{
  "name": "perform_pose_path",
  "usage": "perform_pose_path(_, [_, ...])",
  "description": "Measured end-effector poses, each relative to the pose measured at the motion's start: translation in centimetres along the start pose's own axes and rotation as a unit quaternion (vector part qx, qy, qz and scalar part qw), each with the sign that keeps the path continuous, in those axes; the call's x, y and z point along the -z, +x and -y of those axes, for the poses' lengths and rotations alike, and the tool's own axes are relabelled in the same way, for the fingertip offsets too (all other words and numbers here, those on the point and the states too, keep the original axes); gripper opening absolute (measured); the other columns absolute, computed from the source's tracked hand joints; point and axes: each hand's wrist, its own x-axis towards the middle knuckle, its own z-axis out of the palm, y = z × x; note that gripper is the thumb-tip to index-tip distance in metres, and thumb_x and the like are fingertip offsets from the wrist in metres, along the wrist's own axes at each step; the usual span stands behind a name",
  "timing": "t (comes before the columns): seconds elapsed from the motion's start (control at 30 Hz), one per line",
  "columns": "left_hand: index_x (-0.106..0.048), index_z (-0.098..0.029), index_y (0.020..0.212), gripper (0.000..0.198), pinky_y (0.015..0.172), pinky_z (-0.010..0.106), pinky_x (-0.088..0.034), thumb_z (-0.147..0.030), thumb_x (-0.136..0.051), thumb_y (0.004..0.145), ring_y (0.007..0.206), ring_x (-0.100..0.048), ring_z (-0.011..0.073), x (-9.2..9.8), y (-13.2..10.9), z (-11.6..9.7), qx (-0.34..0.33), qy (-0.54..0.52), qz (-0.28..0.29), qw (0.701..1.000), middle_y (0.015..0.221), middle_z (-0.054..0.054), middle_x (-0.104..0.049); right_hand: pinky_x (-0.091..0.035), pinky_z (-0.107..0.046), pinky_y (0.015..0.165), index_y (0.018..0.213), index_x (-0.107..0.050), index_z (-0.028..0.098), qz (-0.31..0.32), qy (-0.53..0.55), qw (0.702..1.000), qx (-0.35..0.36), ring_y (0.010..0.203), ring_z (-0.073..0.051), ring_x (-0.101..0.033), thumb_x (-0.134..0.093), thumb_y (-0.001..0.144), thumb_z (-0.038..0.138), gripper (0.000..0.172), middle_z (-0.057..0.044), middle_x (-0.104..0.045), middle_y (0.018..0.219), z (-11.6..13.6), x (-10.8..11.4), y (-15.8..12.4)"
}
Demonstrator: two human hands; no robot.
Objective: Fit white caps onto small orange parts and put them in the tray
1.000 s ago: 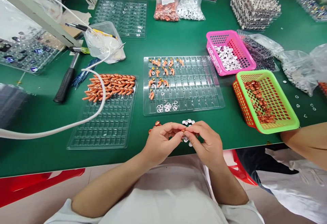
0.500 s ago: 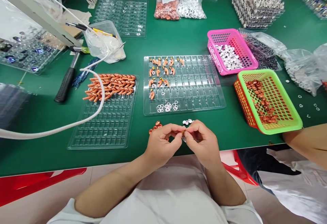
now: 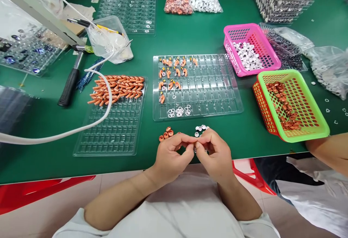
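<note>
My left hand [image 3: 171,156] and my right hand [image 3: 214,154] meet fingertip to fingertip above the near edge of the green table [image 3: 190,35]. Both pinch a tiny part between thumbs and forefingers; it is too small to name. Just beyond my left fingers lie a few small orange rings [image 3: 165,133]. Beyond my right fingers lie small white pieces [image 3: 200,129]. Further back is a clear compartment tray [image 3: 217,96] holding orange parts [image 3: 172,73] in its top-left cells and loose white rings [image 3: 178,112] at its front.
A second clear tray [image 3: 114,133] with a pile of orange pieces [image 3: 118,89] sits left, crossed by a white hose [image 3: 67,133]. A hammer [image 3: 69,82] lies further left. A pink basket [image 3: 251,49] and a green basket [image 3: 292,104] stand right. Another person's arm [image 3: 330,151] is at right.
Both hands stay together at the table edge, pinching the small part; the fingers have shifted slightly. The view has tilted a little, so everything on the table sits slightly higher.
</note>
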Motion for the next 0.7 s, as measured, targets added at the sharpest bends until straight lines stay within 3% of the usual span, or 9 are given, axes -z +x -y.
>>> perform_pose_path(0.27, [-0.072,-0.016,0.075,0.007,0.062,0.024,-0.055,-0.014,-0.068,0.070,0.063,-0.068,0.0147,0.2,1.1,-0.7,0.079,-0.054,0.010,0.995,0.068,0.002,-0.073,-0.041,-0.027,0.057,0.079,-0.054,0.023,0.002,-0.073,0.995,0.063,0.066,-0.014,-0.049,-0.055,0.088,0.014,0.013,0.001,-0.051,0.072,0.0,0.2,0.7])
perform_pose_path(0.4, [-0.071,-0.016,0.079,0.005,0.059,0.023,-0.055,-0.017,-0.069,0.074,0.059,-0.064,0.0120,0.9,1.8,-1.0,0.126,-0.154,0.062,0.978,0.066,0.000,-0.071,-0.046,-0.028,0.062,0.090,-0.062,0.024,0.031,-0.026,0.998,0.037,0.072,-0.015,-0.055,-0.058,0.091,0.020,0.007,-0.001,-0.058,0.084,-0.1,1.5,1.3])
perform_pose_path(0.5, [-0.070,-0.015,0.081,0.005,0.060,0.024,-0.055,-0.019,-0.069,0.077,0.058,-0.064,0.0113,1.2,2.0,-1.0,0.138,-0.190,0.090,0.968,0.070,0.001,-0.071,-0.052,-0.030,0.065,0.102,-0.063,0.026,0.036,0.007,0.999,0.024,0.078,-0.016,-0.059,-0.059,0.092,0.024,0.011,-0.004,-0.060,0.098,-0.3,2.1,1.3])
perform_pose_path(0.7, [-0.066,-0.015,0.079,0.011,0.059,0.025,-0.056,-0.021,-0.073,0.073,0.059,-0.064,0.0120,1.0,2.0,-1.5,0.151,-0.169,0.101,0.969,0.067,0.000,-0.069,-0.051,-0.025,0.056,0.097,-0.064,0.025,0.048,0.019,0.999,0.000,0.075,-0.015,-0.062,-0.059,0.093,0.025,0.006,-0.002,-0.064,0.086,-0.7,2.0,0.8])
